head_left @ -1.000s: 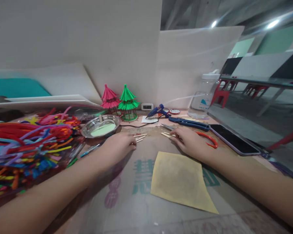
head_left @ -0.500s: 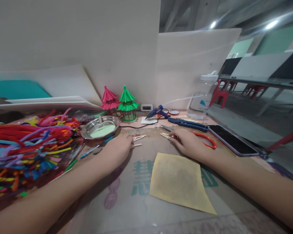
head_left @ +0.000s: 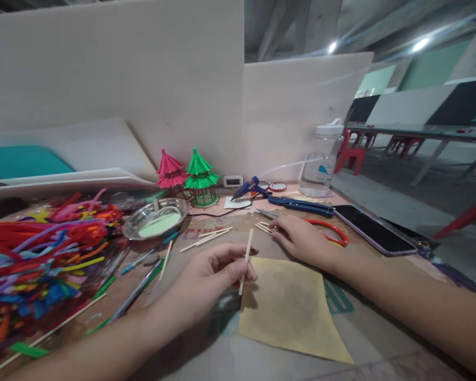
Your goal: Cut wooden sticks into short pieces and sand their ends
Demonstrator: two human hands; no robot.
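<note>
My left hand (head_left: 212, 272) pinches a short thin wooden stick (head_left: 246, 256) between thumb and fingers, tilted upward above the left edge of a yellowish sheet of sandpaper (head_left: 289, 312). My right hand (head_left: 303, 238) rests on the table behind the sandpaper. Its fingers are curled over the ends of several short wooden sticks (head_left: 263, 227), and the fingertips are partly hidden. More loose sticks (head_left: 212, 236) lie on the board beyond my left hand.
Colourful pipe cleaners (head_left: 43, 254) heap up on the left beside a metal dish (head_left: 129, 227). Pink (head_left: 170, 172) and green (head_left: 200, 172) pavilion models stand at the back. A glue gun (head_left: 248, 188), orange-handled scissors (head_left: 337, 230), blue-handled cutters (head_left: 301, 206), phone (head_left: 375, 230) and bottle (head_left: 317, 164) surround the right side.
My left hand has come back toward me from the loose sticks, lifting one stick to the sandpaper's left edge. My right hand stays at its sticks. The view has shifted slightly.
</note>
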